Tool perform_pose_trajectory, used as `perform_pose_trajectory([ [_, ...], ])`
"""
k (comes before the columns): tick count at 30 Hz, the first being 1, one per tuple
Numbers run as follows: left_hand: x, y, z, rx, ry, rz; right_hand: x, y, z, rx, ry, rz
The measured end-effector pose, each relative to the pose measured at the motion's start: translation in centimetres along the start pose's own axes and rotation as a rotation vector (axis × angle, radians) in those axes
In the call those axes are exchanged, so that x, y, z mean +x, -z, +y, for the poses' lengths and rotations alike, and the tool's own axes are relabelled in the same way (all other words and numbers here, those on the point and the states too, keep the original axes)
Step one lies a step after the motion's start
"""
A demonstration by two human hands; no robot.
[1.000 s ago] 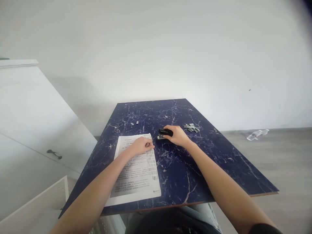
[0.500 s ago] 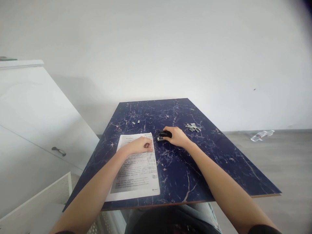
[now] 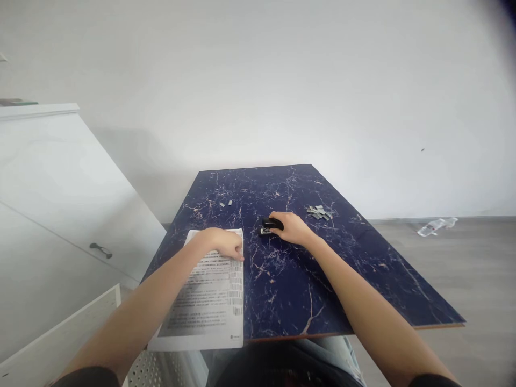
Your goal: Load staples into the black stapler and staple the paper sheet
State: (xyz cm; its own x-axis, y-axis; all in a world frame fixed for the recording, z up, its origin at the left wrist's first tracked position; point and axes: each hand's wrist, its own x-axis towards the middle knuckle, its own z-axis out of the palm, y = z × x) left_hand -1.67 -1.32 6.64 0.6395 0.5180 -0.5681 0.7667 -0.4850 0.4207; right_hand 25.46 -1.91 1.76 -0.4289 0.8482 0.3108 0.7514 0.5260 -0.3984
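Observation:
My right hand (image 3: 292, 228) is wrapped around a black stapler (image 3: 269, 226), which rests on the table to the right of the paper. The stapler's front end points left, and its rear is hidden in my palm. My left hand (image 3: 226, 243) lies over the upper part of a printed paper (image 3: 205, 317), its fingers curled closed at the right edge. Whether the paper is one sheet or a stack I cannot tell. The paper's lower edge reaches past the table's front edge.
The dark blue marbled table (image 3: 282, 301) carries a pile of staple strips (image 3: 319, 213) on the right and two small staple pieces (image 3: 230, 203) farther back. A white cabinet (image 3: 48, 177) stands at the left. Clear plastic (image 3: 436, 226) lies on the floor at right.
My left hand has moved left and a little toward me, and the paper has slid with it, past the table's front edge. My right hand and the stapler have hardly moved.

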Motion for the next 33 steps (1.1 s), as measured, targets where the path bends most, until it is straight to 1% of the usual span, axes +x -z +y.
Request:
perform_pose_trajectory([
  [2,-0.6,1.4,-0.3,-0.052,0.042,-0.045,0.0,0.0,0.0,-0.002,-0.012,0.008],
  [4,-1.5,3.4,-1.2,-0.172,0.028,0.01,-0.1,0.0,0.1,-0.008,-0.028,0.02],
  [6,-2.6,5.9,-2.6,-0.257,0.019,0.038,-0.1,0.0,0.4,-0.012,-0.038,0.024],
  [7,-3.1,7.2,-3.4,-0.249,0.052,0.034,-0.1,0.0,0.6,-0.012,-0.04,0.023],
  [9,-3.4,9.4,-5.1,-0.15,0.172,0.027,0.0,0.2,0.9,-0.003,-0.046,0.013],
  [10,-3.2,10.1,-5.9,-0.08,0.231,0.071,0.0,0.3,1.0,0.006,-0.051,0.001],
  [11,-2.7,10.5,-6.7,-0.006,0.282,0.166,0.0,0.4,1.1,0.015,-0.053,-0.013],
  [12,-1.9,10.6,-7.4,0.065,0.334,0.294,0.0,0.5,1.0,0.028,-0.052,-0.019],
  [14,0.1,10.0,-8.8,0.136,0.415,0.568,0.1,0.7,0.9,0.066,-0.041,0.012],
  [15,1.1,9.4,-9.4,0.148,0.419,0.68,0.1,0.8,0.8,0.095,-0.035,0.056],
  [16,2.1,8.8,-10.0,0.159,0.424,0.73,0.2,0.9,0.8,0.129,-0.036,0.119],
  [18,3.8,7.5,-11.1,0.174,0.41,0.775,0.3,0.8,1.1,0.204,-0.099,0.279],
  [19,4.3,7.0,-11.6,0.178,0.396,0.787,0.3,0.7,1.4,0.236,-0.175,0.365],
  [21,5.0,6.2,-12.4,0.177,0.378,0.791,0.4,0.4,2.5,0.303,-0.389,0.523],
  [23,5.1,5.7,-12.9,0.18,0.362,0.783,0.4,-0.1,3.9,0.412,-0.589,0.625],
  [25,5.1,5.3,-13.1,0.185,0.353,0.78,0.5,-0.5,5.2,0.562,-0.7,0.67],
  [28,5.2,4.9,-13.1,0.19,0.353,0.788,0.6,-1.0,6.2,0.708,-0.783,0.664],
  [31,5.3,4.4,-12.9,0.192,0.364,0.811,0.7,-1.5,6.3,0.706,-0.797,0.637],
  [32,5.4,4.3,-12.9,0.186,0.369,0.829,0.7,-1.6,6.2,0.687,-0.789,0.627],
  [33,5.4,4.2,-12.8,0.149,0.374,0.871,0.6,-1.7,6.1,0.667,-0.782,0.616],
])
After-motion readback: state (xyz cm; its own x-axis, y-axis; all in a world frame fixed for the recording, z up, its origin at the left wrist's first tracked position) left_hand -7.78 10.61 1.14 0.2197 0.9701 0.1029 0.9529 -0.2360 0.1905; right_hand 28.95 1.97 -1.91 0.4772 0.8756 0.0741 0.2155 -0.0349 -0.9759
